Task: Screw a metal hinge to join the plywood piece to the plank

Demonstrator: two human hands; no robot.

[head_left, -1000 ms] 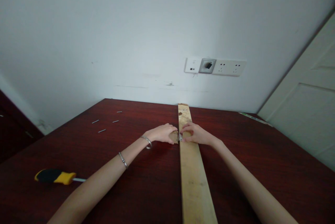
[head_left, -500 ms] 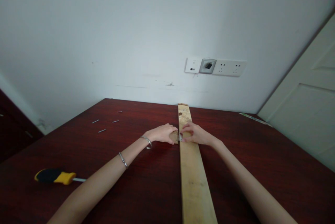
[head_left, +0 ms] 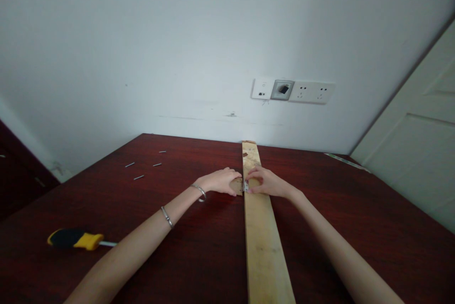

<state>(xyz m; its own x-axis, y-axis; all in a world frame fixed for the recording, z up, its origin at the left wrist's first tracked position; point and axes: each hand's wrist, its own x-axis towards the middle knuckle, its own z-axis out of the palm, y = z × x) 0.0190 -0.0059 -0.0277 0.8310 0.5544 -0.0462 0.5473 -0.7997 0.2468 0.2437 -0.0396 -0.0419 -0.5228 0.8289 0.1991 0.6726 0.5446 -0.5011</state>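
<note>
A long pale wooden plank lies lengthwise on the dark red table, running from the near edge to the wall. My left hand rests beside the plank's left edge with curled fingers on a small wooden piece. My right hand lies on top of the plank, fingers pinched at a small metal part where the two pieces meet. Whether it is a hinge or a bracket I cannot make out.
A screwdriver with a yellow and black handle lies at the near left. Several loose nails are scattered at the far left. Wall sockets sit above the plank's far end. A white door stands to the right.
</note>
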